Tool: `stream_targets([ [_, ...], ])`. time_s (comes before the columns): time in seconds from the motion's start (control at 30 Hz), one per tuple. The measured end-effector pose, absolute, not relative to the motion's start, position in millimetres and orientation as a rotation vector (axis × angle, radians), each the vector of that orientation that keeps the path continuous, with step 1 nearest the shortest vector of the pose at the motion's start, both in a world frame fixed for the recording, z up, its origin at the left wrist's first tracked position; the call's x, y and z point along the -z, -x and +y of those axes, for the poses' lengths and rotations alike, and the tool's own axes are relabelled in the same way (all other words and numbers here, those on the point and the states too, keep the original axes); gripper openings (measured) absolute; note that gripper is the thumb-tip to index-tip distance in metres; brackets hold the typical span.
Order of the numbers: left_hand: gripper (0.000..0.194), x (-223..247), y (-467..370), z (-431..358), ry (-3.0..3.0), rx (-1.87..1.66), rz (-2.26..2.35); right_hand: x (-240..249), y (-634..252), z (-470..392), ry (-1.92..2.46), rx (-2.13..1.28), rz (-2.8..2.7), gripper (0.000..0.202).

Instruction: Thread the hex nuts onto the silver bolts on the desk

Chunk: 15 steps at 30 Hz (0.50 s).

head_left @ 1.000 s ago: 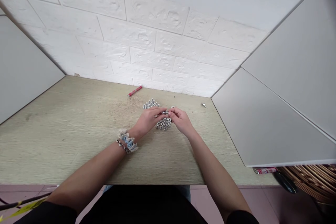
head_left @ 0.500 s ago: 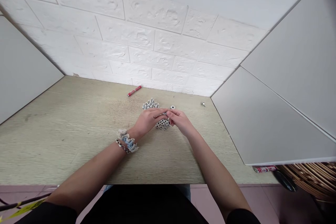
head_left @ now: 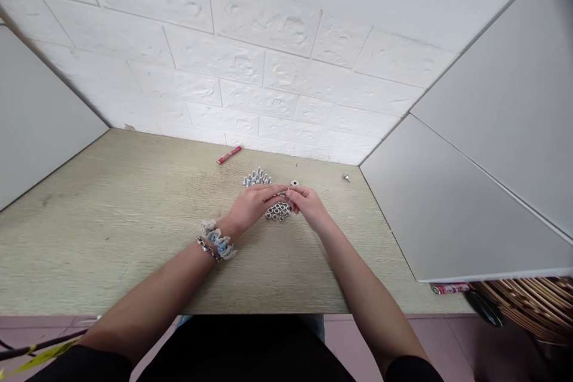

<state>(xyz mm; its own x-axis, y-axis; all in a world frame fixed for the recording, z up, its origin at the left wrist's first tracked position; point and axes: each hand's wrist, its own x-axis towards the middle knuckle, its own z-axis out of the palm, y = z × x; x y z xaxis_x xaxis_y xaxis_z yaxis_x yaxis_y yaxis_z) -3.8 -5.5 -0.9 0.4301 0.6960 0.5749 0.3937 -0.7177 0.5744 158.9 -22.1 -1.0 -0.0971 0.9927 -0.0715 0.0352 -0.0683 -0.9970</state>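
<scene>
Dark marks on the yellow strip (head_left: 51,355) at the lower left of the frame are too blurred to read. Two slim red cylinders show: a red tube (head_left: 229,155) lying above centre, near the wall (head_left: 250,65), and a red-labelled cylinder (head_left: 450,289) at the lower right; any print on either is too small to make out.

At the centre of the frame there are two hands. The left hand (head_left: 255,206) and the right hand (head_left: 308,206) meet, fingers brought close together, pinching one small metal piece (head_left: 282,193) between their fingertips; most of it is hidden. Just below it sit roughly a dozen nuts (head_left: 277,211), partly covered, so an exact count is impossible. Above the left hand stands a tight group of bolts (head_left: 257,177), too crowded to count. One washer (head_left: 294,183) lies just above the right hand, and one small metal fastener (head_left: 347,178) lies well apart, right of centre on the surface (head_left: 147,209).
</scene>
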Motion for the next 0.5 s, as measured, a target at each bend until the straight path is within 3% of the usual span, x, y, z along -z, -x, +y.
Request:
stream_targets([
  [0.27,0.030,-4,2,6,-1.424,-1.218,1.077,7,-170,-11,1.261,-1.190,-1.023,0.033],
  [0.5,0.029,7,3,16,-0.854,-1.038,0.839,6,-166,-22,1.476,-0.493,-1.587,0.029],
])
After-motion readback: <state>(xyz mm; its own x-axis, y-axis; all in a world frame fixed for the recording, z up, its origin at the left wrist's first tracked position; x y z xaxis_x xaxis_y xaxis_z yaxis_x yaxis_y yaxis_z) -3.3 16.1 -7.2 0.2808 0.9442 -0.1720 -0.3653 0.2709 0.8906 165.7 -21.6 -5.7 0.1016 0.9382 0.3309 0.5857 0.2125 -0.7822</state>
